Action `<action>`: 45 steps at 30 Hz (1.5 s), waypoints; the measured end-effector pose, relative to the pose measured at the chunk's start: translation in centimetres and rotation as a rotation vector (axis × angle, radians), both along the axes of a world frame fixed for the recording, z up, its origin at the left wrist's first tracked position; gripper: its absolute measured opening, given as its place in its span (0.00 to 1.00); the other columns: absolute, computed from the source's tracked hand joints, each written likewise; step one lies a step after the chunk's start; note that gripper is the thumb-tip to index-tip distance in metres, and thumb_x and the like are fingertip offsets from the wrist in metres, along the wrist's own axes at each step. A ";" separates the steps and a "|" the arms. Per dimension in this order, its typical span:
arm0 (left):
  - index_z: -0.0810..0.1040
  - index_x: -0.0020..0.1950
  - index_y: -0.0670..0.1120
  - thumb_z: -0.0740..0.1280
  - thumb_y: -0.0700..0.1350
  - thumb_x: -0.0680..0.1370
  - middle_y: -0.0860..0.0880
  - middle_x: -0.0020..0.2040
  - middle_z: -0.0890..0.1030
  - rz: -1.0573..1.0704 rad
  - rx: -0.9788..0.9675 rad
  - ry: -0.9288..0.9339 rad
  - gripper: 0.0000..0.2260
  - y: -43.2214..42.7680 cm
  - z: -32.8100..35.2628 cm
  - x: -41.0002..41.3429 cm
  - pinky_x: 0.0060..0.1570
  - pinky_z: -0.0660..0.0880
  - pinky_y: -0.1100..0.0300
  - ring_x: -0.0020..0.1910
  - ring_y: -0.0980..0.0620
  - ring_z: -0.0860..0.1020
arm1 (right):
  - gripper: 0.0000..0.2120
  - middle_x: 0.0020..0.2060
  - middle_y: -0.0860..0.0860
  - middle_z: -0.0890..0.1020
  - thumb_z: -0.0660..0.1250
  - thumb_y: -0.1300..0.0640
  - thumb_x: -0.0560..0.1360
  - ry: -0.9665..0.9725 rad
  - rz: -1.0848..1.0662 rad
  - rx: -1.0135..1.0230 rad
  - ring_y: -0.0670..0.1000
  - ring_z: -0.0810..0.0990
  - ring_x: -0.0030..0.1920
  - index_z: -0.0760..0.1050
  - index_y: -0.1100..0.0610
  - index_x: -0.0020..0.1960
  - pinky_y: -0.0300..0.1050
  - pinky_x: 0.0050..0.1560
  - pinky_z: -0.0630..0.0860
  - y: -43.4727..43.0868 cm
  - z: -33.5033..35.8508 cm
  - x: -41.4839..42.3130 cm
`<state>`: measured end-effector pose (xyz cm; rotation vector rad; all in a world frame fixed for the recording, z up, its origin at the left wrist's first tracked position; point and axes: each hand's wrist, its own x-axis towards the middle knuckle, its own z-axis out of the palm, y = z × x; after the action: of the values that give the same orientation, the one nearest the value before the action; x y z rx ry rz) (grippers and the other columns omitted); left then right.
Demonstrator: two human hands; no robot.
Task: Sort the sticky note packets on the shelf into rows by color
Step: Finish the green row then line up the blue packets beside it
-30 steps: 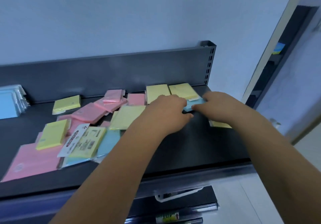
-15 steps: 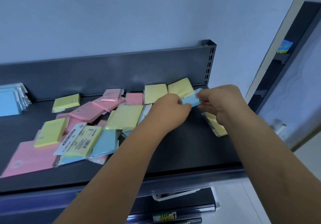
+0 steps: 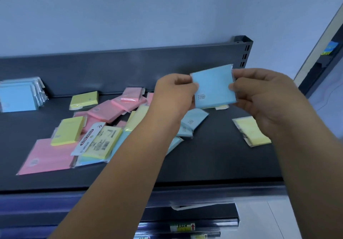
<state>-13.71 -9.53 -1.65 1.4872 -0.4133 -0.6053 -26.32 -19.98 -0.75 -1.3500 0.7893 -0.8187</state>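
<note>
Slippage worries us: our left hand [image 3: 174, 92] and right hand [image 3: 259, 94] pinch a blue packet [image 3: 213, 86] mid-frame by its slick edges, above the mixed pile [image 3: 104, 112].

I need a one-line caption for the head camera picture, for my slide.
The left hand and right hand hold a blue packet above the shelf strewn with mixed-colour packets.

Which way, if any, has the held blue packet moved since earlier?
Yes: blue packet rose off the shelf deck, now level with its back panel.
</note>
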 end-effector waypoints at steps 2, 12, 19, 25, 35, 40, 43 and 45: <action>0.81 0.48 0.47 0.70 0.35 0.79 0.46 0.49 0.86 0.062 -0.029 -0.055 0.07 1.3 0.1 1.0 0.45 0.85 0.54 0.47 0.47 0.87 | 0.11 0.38 0.47 0.88 0.70 0.70 0.75 -0.008 0.037 -0.006 0.49 0.88 0.40 0.83 0.55 0.49 0.41 0.40 0.83 0.8 0.1 1.0; 0.80 0.48 0.43 0.72 0.34 0.77 0.44 0.43 0.84 0.110 -0.123 -0.195 0.05 11.7 0.5 9.4 0.30 0.80 0.55 0.36 0.50 0.82 | 0.12 0.43 0.51 0.88 0.73 0.70 0.73 0.050 0.023 -0.118 0.52 0.88 0.44 0.83 0.57 0.51 0.51 0.48 0.86 9.2 0.1 10.1; 0.81 0.48 0.44 0.74 0.35 0.77 0.50 0.41 0.83 0.181 -0.082 -0.249 0.05 23.9 -0.2 19.6 0.38 0.83 0.58 0.35 0.56 0.82 | 0.08 0.40 0.48 0.88 0.76 0.62 0.73 0.116 0.045 -0.282 0.48 0.85 0.37 0.85 0.52 0.48 0.46 0.40 0.80 20.7 -1.0 21.1; 0.81 0.49 0.44 0.72 0.35 0.77 0.46 0.44 0.84 0.230 -0.016 -0.325 0.04 29.6 -0.6 25.6 0.41 0.85 0.50 0.38 0.51 0.81 | 0.08 0.40 0.44 0.87 0.71 0.60 0.74 0.177 0.083 -0.359 0.48 0.87 0.44 0.83 0.46 0.42 0.57 0.50 0.84 27.6 -1.9 27.4; 0.83 0.45 0.48 0.73 0.38 0.76 0.48 0.44 0.85 0.345 0.058 -0.331 0.05 32.5 -2.4 31.5 0.46 0.84 0.43 0.46 0.44 0.85 | 0.09 0.40 0.46 0.87 0.68 0.57 0.73 0.334 0.297 -0.408 0.57 0.85 0.45 0.82 0.46 0.51 0.57 0.50 0.83 30.9 -1.5 32.4; 0.82 0.47 0.47 0.72 0.37 0.77 0.47 0.44 0.85 0.323 0.108 -0.333 0.05 35.1 -3.0 35.0 0.45 0.84 0.42 0.43 0.42 0.85 | 0.10 0.43 0.46 0.85 0.66 0.48 0.78 0.528 0.480 -0.381 0.53 0.84 0.47 0.80 0.48 0.57 0.53 0.52 0.80 32.9 -1.4 35.7; 0.80 0.48 0.44 0.71 0.35 0.77 0.46 0.43 0.83 0.268 0.131 -0.296 0.05 36.2 -3.1 37.3 0.44 0.84 0.41 0.45 0.40 0.85 | 0.18 0.48 0.44 0.84 0.67 0.42 0.73 0.558 0.450 -0.363 0.51 0.83 0.51 0.79 0.45 0.61 0.55 0.56 0.79 35.0 -1.1 37.9; 0.79 0.48 0.46 0.69 0.35 0.77 0.46 0.44 0.83 0.223 0.154 -0.275 0.06 36.6 -3.2 38.2 0.45 0.84 0.41 0.46 0.41 0.85 | 0.22 0.54 0.45 0.83 0.68 0.41 0.72 0.582 0.392 -0.322 0.50 0.82 0.53 0.77 0.46 0.64 0.52 0.57 0.79 36.1 -1.2 39.6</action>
<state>24.53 27.08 -4.89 1.7447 -0.4117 -0.2599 13.30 16.14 -1.92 -1.9994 0.8131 -0.2381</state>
